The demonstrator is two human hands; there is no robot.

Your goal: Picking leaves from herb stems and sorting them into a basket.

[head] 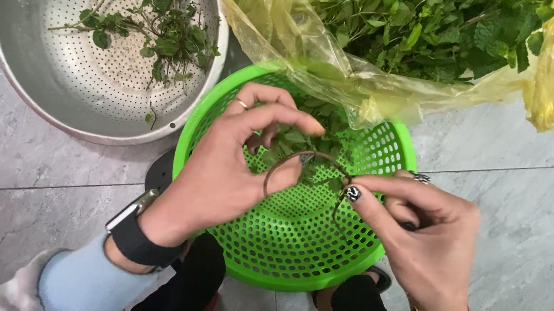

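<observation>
Both hands pinch one bent herb stem [306, 159] over green basket [290, 255]: left hand [231, 163], right hand [421, 232]. Few sprigs [157, 23] in colander [23, 60]; bag [418, 29] remains full.

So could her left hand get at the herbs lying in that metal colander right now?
Probably yes: the left hand is beside the metal colander, whose herbs lie uncovered, though its fingers currently pinch a stem.

Both hands raised close together, left hand [234, 163] and right hand [421, 232] with fingertips pinched, wrists bent inward
</observation>
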